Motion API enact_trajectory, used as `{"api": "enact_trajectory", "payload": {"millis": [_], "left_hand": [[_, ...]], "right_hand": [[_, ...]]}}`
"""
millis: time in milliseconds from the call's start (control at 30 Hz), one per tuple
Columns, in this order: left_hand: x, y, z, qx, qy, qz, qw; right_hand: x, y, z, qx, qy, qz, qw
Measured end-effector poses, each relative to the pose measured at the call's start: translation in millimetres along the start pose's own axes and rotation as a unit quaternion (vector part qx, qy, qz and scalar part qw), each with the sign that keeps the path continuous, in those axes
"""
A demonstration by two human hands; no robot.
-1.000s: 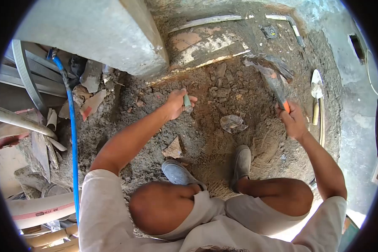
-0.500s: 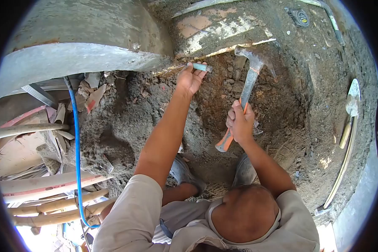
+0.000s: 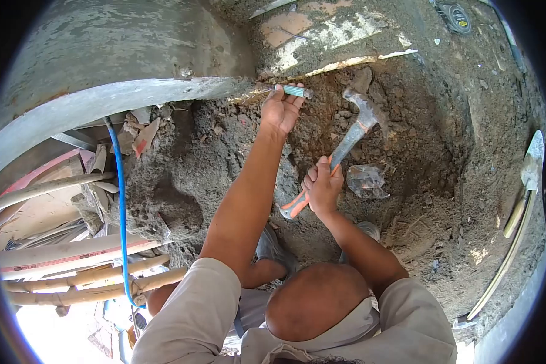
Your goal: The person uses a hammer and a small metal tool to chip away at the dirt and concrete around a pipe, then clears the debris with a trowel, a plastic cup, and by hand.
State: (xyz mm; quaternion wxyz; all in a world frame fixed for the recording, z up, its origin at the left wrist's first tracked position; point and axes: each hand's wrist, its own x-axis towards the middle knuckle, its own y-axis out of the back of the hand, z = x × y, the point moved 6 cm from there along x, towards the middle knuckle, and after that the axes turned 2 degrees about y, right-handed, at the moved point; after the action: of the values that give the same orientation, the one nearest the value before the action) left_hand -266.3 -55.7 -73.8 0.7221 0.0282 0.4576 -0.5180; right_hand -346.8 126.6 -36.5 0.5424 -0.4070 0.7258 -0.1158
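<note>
My left hand (image 3: 279, 114) is closed round the ribbed green handle of a screwdriver (image 3: 293, 91). The thin shaft points left, along the lower edge of the concrete; its tip is hard to make out. In my right hand (image 3: 323, 187) is a claw hammer (image 3: 348, 141) with an orange and grey grip, held low on the handle. Its metal head is right of the screwdriver's butt and apart from it, over the dug soil (image 3: 400, 136). A crumpled clear plastic bag (image 3: 368, 181) lies on the soil beside my right hand.
A curved concrete slab (image 3: 133, 94) overhangs at upper left. A blue hose (image 3: 122, 206) hangs at left near wooden poles (image 3: 85, 296) and a pale pipe (image 3: 73, 258). A tape measure (image 3: 454, 17) lies at upper right. A trowel (image 3: 531, 167) and a long-handled tool (image 3: 502, 261) rest along the right side.
My right hand and the hammer have shifted left and down, away from the plastic bag, which shows more fully. My left hand still holds the screwdriver near the slab edge. The view has shifted slightly.
</note>
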Motion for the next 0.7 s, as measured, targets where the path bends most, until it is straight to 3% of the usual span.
{"api": "enact_trajectory", "payload": {"millis": [67, 133, 200, 267, 333, 400, 433, 467, 567, 600, 667, 700], "left_hand": [[2, -5, 1, -0.04, -0.001, 0.005, 0.999], [7, -12, 2, -0.02, -0.011, -0.039, 0.999], [1, -11, 2, -0.054, -0.012, -0.003, 0.998], [0, -9, 4, -0.05, -0.008, -0.003, 0.999], [0, -12, 3, -0.062, 0.003, 0.008, 0.998], [0, -12, 1, -0.083, 0.003, 0.011, 0.996], [0, -12, 2, -0.072, -0.003, 0.008, 0.997], [3, -13, 5, -0.063, -0.012, 0.005, 0.998], [0, -14, 4, -0.072, -0.005, 0.015, 0.997], [0, -15, 6, -0.069, -0.007, 0.019, 0.997], [-2, -16, 8, -0.086, -0.004, 0.021, 0.996], [-1, -11, 5, -0.082, 0.002, 0.023, 0.996]], "right_hand": [[2, 1, -1, -0.016, -0.013, -0.009, 1.0], [5, 5, -6, -0.077, -0.084, -0.053, 0.992], [-8, 4, -28, -0.071, -0.052, -0.019, 0.996], [-7, 10, -56, 0.074, 0.105, 0.047, 0.991], [2, 13, -43, 0.108, 0.128, 0.06, 0.984], [11, -4, -4, -0.083, -0.099, -0.04, 0.991], [11, 5, -6, -0.081, -0.106, -0.041, 0.99], [11, 3, -20, -0.083, -0.101, -0.044, 0.99], [-2, 10, -57, -0.045, 0.048, -0.014, 0.998], [-2, 4, -55, -0.046, 0.048, -0.019, 0.998], [0, -2, -58, 0.079, 0.116, 0.014, 0.99], [9, -8, -39, 0.046, 0.074, 0.0, 0.996]]}}
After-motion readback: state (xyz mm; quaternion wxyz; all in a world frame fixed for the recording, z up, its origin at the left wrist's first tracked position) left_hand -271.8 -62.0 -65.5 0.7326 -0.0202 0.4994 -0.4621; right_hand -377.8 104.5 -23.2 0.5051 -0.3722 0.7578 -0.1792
